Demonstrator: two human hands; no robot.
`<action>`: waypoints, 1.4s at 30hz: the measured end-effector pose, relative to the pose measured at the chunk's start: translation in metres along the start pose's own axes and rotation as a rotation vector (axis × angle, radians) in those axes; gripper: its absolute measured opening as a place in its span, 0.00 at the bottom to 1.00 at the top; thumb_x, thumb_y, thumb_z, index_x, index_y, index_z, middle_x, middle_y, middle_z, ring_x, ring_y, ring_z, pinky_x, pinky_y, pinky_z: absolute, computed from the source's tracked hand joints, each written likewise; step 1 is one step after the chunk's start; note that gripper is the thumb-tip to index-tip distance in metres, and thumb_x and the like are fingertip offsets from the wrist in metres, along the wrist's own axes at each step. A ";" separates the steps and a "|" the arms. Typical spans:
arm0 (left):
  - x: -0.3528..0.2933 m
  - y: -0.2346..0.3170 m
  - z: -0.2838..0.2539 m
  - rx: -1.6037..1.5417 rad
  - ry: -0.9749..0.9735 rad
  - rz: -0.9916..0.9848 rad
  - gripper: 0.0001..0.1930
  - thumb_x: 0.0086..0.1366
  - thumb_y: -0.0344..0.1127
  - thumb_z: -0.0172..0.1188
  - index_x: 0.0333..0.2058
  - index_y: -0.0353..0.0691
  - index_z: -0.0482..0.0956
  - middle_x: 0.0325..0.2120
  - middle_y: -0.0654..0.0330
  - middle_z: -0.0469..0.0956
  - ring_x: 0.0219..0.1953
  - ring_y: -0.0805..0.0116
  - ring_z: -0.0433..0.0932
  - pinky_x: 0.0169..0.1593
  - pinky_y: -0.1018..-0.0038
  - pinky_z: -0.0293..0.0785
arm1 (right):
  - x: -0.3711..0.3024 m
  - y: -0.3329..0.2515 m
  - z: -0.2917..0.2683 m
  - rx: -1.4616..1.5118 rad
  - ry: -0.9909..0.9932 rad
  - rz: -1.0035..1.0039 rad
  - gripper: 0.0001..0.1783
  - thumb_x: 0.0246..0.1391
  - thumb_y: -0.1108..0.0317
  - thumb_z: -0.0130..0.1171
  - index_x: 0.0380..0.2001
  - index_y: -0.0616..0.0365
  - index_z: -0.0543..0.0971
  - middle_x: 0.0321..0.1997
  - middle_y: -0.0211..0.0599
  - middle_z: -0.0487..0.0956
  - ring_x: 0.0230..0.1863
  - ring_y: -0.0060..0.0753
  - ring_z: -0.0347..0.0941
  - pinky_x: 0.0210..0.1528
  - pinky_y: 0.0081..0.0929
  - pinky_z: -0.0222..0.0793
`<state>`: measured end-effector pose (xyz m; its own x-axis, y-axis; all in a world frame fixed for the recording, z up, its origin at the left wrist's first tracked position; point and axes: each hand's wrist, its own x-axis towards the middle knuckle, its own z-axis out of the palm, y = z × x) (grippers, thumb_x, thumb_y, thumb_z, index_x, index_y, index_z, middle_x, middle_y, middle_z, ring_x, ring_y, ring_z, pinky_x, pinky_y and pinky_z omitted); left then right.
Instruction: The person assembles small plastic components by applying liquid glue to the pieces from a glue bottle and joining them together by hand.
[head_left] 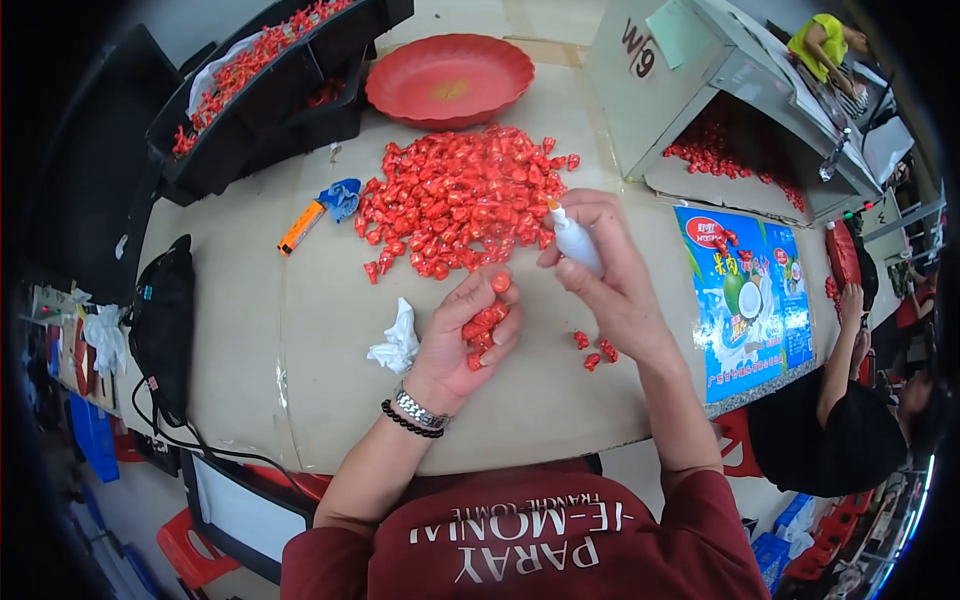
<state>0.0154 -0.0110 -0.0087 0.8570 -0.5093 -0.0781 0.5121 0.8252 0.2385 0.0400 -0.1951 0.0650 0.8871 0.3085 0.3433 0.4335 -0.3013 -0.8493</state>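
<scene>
My left hand (470, 335) is closed around several small shiny red pieces (484, 325), one of them held up between thumb and forefinger. In my right hand (615, 285) is a white squeeze bottle (577, 243), its narrow tip with an orange-brown end pointing up and to the left, apart from the red pieces in my left hand. Just beyond both hands lies a big heap of the same red pieces (460, 195). A few loose red pieces (592, 352) rest on the table below my right hand.
A red scalloped dish (450, 80) stands behind the heap. Crumpled white tissue (397, 338), an orange tube (300, 229) and a blue crumpled wad (342, 198) lie left. Black bins (260, 110) hold red parts. A grey cabinet (690, 80) and blue printed sheet (745, 300) are right, near another person (835, 420).
</scene>
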 end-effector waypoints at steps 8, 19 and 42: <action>-0.001 0.003 0.005 -0.091 0.014 -0.022 0.07 0.67 0.34 0.50 0.42 0.41 0.71 0.33 0.60 0.75 0.22 0.70 0.68 0.14 0.81 0.58 | -0.009 -0.009 0.001 0.341 0.163 0.101 0.17 0.49 0.82 0.58 0.43 0.62 0.71 0.44 0.37 0.75 0.42 0.29 0.76 0.40 0.23 0.75; -0.001 -0.003 0.002 -0.005 0.083 -0.064 0.13 0.70 0.44 0.47 0.37 0.41 0.72 0.27 0.62 0.73 0.20 0.72 0.68 0.13 0.82 0.58 | -0.030 0.019 0.017 0.422 0.406 -0.109 0.14 0.52 0.67 0.64 0.36 0.58 0.70 0.39 0.48 0.78 0.17 0.13 0.59 0.19 0.09 0.57; -0.001 -0.008 0.003 0.037 0.101 -0.077 0.16 0.71 0.49 0.44 0.35 0.43 0.72 0.26 0.61 0.74 0.19 0.72 0.68 0.13 0.81 0.58 | -0.034 0.017 0.020 0.043 0.299 -0.387 0.10 0.47 0.75 0.65 0.32 0.63 0.75 0.34 0.46 0.80 0.25 0.25 0.72 0.22 0.18 0.65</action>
<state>0.0101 -0.0176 -0.0072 0.8178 -0.5419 -0.1938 0.5754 0.7743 0.2634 0.0144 -0.1927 0.0315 0.6719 0.1161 0.7315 0.7387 -0.1763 -0.6505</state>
